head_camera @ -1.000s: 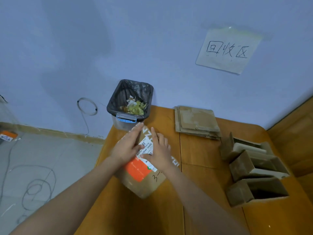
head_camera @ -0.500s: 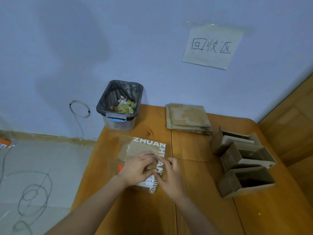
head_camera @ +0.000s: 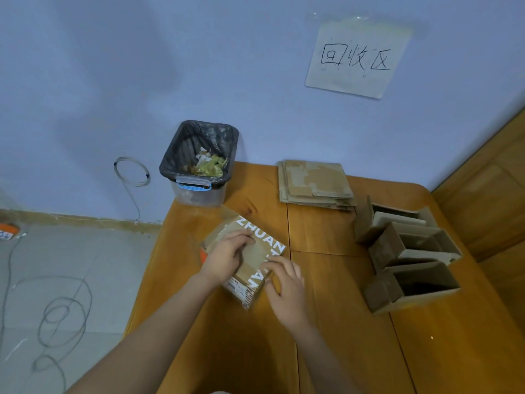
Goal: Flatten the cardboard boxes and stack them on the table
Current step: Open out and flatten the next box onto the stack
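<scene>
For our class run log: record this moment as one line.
stage: flattening | both hands: left hand, right hand grip printed box | flattened stack: table rear | open boxes: waiting

So both hands are on the printed box (head_camera: 250, 260) near the left-front part of the table (head_camera: 326, 322); left hand (head_camera: 227, 258) on top of it, right hand (head_camera: 284, 285) at its near right corner; straight behind the grip, at the table's back-left corner, sits the bin (head_camera: 199, 166); behind and to the right, the flattened stack (head_camera: 315, 183) lies by the wall; well off to the right, three open boxes (head_camera: 409, 251) sit in a row, one before the other; the paper sign (head_camera: 356, 56) hangs on the wall above the stack.
</scene>
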A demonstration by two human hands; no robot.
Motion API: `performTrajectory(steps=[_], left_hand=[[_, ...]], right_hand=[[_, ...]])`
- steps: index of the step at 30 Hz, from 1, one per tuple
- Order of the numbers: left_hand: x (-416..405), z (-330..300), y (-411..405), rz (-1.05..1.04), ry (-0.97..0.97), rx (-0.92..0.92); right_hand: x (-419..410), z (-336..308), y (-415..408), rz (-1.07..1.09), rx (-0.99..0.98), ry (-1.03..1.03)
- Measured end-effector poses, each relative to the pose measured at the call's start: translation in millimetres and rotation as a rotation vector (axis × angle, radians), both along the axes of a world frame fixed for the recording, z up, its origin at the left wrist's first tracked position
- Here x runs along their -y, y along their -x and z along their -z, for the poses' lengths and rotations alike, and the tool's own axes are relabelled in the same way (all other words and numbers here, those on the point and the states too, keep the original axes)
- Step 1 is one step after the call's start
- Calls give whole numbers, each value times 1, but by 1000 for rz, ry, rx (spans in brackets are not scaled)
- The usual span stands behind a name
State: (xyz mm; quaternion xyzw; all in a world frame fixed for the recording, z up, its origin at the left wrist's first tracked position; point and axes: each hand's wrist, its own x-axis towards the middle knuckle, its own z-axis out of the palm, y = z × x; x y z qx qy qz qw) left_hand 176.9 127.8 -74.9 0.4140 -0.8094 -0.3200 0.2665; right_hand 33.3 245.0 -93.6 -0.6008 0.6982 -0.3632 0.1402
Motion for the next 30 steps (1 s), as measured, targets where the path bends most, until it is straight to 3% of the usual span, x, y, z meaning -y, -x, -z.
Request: performTrajectory(steps=[3, 8, 11, 16, 24, 30], left_hand=[[7, -3, 5, 12, -44, 19], [15, -4, 4, 41, -73, 22], [15, -3, 3, 43, -81, 12], [15, -3, 1, 40, -99, -30], [16, -1, 1, 55, -64, -31], [14, 2, -1, 123, 75, 64]], right_hand=[[25, -11, 11, 75, 41, -106], [56, -23, 28, -35, -139, -274], [61, -24, 26, -137, -303, -263], [65, -24, 23, -244, -406, -233], [65, -27, 30, -308, -448, -211], [64, -24, 34, -348, -494, -183]])
